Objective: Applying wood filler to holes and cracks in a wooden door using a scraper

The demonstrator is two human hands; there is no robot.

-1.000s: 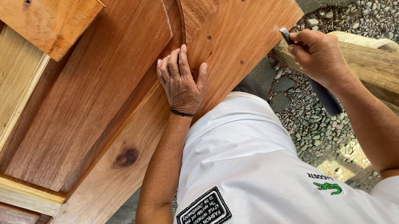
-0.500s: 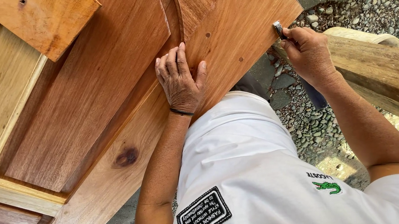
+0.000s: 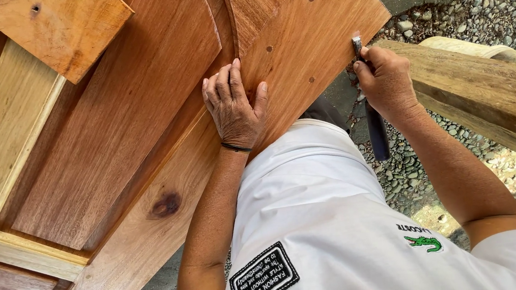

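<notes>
Two hands show in the head view: the left hand (image 3: 234, 105) lies open, palm flat on the reddish wooden panel (image 3: 139, 126); the right hand (image 3: 386, 78) grips a dark-handled tool (image 3: 373, 119) at the panel's edge, beside a timber beam (image 3: 492, 99)

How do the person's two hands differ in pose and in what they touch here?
The left hand lies flat, fingers spread, on the wooden door panel; the right hand is curled shut around a dark-handled tool at the panel's edge. The left wrist wears a dark band; the right is bare. Both touch the same panel.
</notes>
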